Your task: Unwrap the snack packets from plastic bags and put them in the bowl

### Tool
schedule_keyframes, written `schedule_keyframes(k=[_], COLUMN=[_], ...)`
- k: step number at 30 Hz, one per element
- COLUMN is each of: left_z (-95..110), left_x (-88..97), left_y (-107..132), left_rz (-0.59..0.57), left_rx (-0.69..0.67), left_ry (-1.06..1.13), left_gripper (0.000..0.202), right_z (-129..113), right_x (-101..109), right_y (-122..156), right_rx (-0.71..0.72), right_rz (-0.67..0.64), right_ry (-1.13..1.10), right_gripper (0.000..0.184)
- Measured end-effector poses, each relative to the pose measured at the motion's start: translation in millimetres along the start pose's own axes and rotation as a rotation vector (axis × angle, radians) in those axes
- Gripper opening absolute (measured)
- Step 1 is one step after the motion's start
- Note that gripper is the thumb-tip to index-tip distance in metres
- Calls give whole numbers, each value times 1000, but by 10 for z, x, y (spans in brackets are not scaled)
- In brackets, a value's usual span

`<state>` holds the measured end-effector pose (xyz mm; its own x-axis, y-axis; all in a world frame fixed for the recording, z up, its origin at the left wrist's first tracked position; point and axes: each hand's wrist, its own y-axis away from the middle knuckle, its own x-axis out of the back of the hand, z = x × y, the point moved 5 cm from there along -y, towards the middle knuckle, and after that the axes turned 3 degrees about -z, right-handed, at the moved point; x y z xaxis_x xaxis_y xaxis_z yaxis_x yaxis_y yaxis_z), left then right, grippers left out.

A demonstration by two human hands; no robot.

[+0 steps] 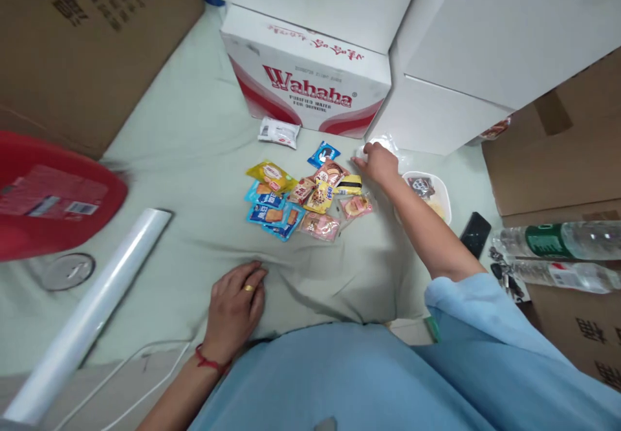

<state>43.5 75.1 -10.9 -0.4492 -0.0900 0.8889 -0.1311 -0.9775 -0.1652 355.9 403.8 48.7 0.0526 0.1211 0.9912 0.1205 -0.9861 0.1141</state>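
My right hand (381, 165) reaches to the far side of the cloth, its fingers pinched at a clear plastic packet (388, 141) with something white inside. Much of the packet is hidden behind the fingers. Left of it lies a pile of wrapped snacks: a blue packet (323, 154), a yellow-green packet (272, 176), several blue pouches (266, 213), a yellow packet (319, 197) and a pink packet (321, 226). My left hand (236, 308) rests on the cloth near the front edge, loosely bent, holding nothing visible. A white packet (279, 132) lies by the Wahaha carton.
The white Wahaha carton (310, 88) stands at the back. Beside my right forearm sits a white tray (447, 204) with packets, then a black phone (476, 233) and plastic bottles (572, 240). At left are a red container (53, 198), a round lid (68, 271) and a long white roll (92, 314).
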Motion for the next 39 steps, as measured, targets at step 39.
schedule_keyframes(k=[39], left_z=[877], left_x=[-561], left_y=[-910], left_rz=[-4], left_rx=[789], left_ry=[1471], left_gripper=[35], right_z=[-62], right_x=[-674], right_y=[2274], right_rx=[-331], right_rz=[-504], right_ry=[-1856], right_gripper=[37])
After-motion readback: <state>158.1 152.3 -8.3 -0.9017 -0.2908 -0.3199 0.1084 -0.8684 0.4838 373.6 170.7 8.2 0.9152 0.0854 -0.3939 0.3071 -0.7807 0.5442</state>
